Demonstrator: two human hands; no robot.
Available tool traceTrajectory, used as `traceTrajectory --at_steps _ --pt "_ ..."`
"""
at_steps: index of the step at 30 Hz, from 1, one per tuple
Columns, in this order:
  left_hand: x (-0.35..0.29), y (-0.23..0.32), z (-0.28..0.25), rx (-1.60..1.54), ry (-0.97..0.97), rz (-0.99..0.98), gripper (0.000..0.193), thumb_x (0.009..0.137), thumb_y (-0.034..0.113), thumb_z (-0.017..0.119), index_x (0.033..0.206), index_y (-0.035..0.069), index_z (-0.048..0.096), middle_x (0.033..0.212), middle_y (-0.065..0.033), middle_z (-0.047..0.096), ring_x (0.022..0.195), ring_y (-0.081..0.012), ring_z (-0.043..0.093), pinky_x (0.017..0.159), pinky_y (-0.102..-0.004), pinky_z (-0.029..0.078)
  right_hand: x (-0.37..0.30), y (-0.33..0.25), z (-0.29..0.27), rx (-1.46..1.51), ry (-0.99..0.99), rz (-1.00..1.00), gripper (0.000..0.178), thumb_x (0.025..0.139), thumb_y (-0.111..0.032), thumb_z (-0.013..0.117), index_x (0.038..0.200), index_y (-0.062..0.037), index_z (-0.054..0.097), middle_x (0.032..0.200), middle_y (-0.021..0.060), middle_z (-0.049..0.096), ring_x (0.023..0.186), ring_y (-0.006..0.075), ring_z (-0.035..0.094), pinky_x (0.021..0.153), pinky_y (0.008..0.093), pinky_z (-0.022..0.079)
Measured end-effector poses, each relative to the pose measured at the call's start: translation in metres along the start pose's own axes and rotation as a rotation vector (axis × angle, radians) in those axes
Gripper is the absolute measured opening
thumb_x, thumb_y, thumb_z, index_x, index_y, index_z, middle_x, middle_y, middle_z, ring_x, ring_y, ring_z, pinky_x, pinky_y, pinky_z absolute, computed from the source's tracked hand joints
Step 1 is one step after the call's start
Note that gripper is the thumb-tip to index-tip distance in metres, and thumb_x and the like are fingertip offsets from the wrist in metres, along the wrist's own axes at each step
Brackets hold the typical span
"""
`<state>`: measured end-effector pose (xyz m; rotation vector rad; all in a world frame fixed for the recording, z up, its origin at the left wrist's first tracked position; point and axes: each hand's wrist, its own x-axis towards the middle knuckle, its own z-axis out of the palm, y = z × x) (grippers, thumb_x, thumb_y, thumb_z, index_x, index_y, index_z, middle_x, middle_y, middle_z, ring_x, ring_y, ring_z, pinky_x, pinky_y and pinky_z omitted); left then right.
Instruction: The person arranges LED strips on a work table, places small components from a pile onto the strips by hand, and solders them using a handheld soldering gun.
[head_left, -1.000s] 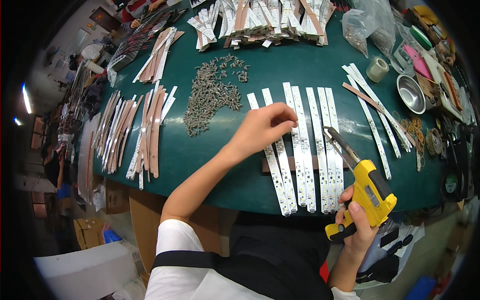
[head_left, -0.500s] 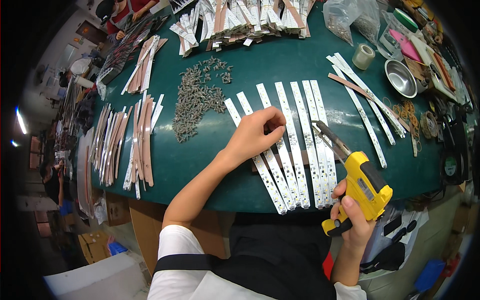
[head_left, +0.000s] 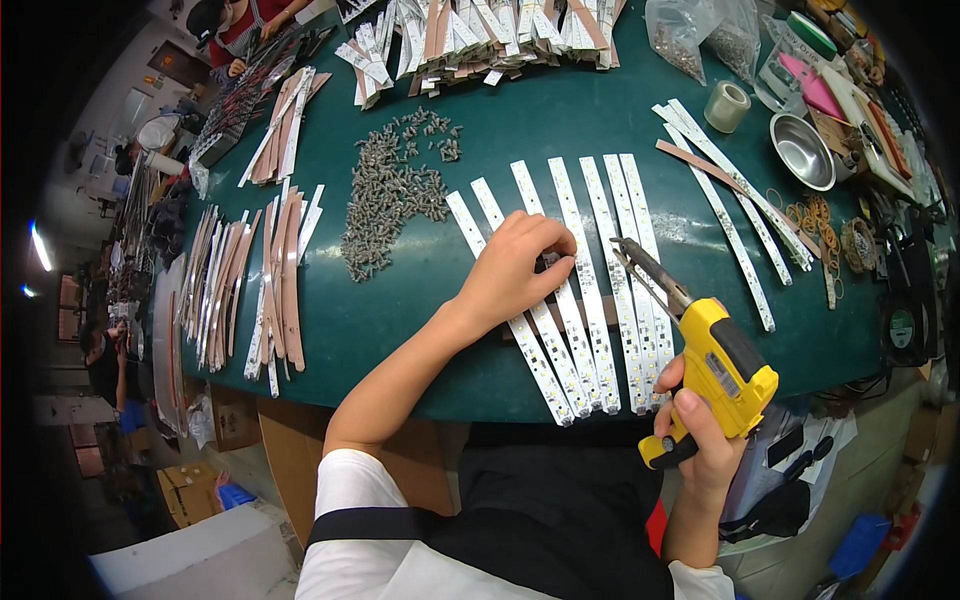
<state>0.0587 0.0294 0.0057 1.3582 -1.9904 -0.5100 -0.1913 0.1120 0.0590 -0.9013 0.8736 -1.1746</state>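
Observation:
Several white LED strips are fanned out side by side on the green table. Over the left strips, my left hand is closed in a pinch. A small dark piece shows between its thumb and fingers, mostly hidden. My right hand grips a yellow and black soldering gun by its handle. The gun's metal tip points up and left above the strips on the right, a short way from my left fingertips. Beyond my left hand lies a heap of small greyish metal parts.
More strip bundles lie at left and in a big stack at the far side. Loose strips, a tape roll, a metal bowl and plastic bags are at right. Another person works at far left.
The soldering gun has shifted slightly left, its tip closer to my left hand. My left hand keeps its pinch, nearly in place.

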Motion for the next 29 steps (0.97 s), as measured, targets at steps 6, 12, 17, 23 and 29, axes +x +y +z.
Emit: traceTrajectory --at_steps 6,12,17,23,29 --pt "0.0008 0.0017 -0.0013 0.023 -0.002 -0.022 0.009 0.079 0.01 0.068 0.085 0.005 0.063 0.081 -0.0056 0.06 0.081 -0.0212 0.055 0.073 -0.0329 0.045 -0.0005 0.0009 0.0006 0.006 0.004 0.002 0.05 0.082 -0.002 0.06 0.129 0.0033 0.044 0.095 0.0181 0.057 0.079 0.018 0.058 0.051 0.0223 0.051" --pt "0.0003 0.0009 0.0002 0.065 0.014 0.01 0.008 0.079 0.01 0.068 0.084 0.005 0.064 0.079 -0.0057 0.059 0.082 -0.0225 0.054 0.073 -0.0333 0.044 0.0004 0.0006 -0.0004 0.009 -0.004 0.007 0.05 0.082 -0.003 0.061 0.13 0.0029 0.044 0.095 0.0178 0.057 0.08 0.0182 0.058 0.051 0.0225 0.051" --pt "0.0018 0.0015 0.0013 0.111 0.045 0.076 0.006 0.078 0.009 0.068 0.081 0.006 0.064 0.077 -0.0062 0.058 0.079 -0.024 0.052 0.071 -0.0345 0.043 0.0007 0.0011 0.0003 0.004 -0.01 0.021 0.051 0.082 -0.003 0.061 0.13 0.0032 0.044 0.096 0.0174 0.057 0.08 0.0176 0.058 0.051 0.0221 0.051" --pt "0.0029 0.0019 0.0026 0.148 0.029 0.07 0.007 0.076 0.009 0.068 0.08 0.006 0.064 0.078 -0.0062 0.058 0.079 -0.0242 0.052 0.072 -0.0349 0.043 0.0027 0.0047 0.0028 -0.004 -0.032 0.064 0.05 0.082 -0.002 0.061 0.129 0.004 0.045 0.093 0.0154 0.059 0.074 0.0146 0.059 0.05 0.0217 0.05" --pt "-0.0027 -0.0022 -0.0007 0.109 0.016 0.037 0.013 0.075 0.012 0.069 0.086 0.007 0.066 0.09 -0.0086 0.059 0.087 -0.0246 0.053 0.079 -0.0345 0.044 0.0054 0.0056 0.0077 -0.067 -0.039 0.142 0.054 0.082 -0.005 0.064 0.131 0.0033 0.044 0.091 0.0147 0.06 0.069 0.0129 0.059 0.047 0.0215 0.05"
